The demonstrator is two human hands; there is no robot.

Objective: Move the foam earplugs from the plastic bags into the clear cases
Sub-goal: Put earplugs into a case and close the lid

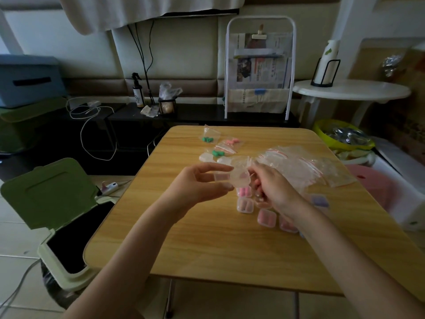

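Over the middle of the wooden table (207, 238), both hands are up in the air working one small plastic bag (240, 173) — something pink shows through it, probably the earplugs. Biggest risk from here, I'd say: the bag is held above the table, not over an open case, so if a plug pops out it could roll off the edge, maybe straight into the open green bin (57, 215) on the left. Slippery film plus squishy foam doesn't help either.

Left hand (202, 183) pinches the bag's near edge between thumb and fingers, palm turned inward. Right hand (273, 187) is curled at the bag's other side, gripping it as far as I can tell — fingertips are partly hidden. Filled clear cases (266, 217) sit just below the hands; more green-plug bags (208, 137) wait farther back.
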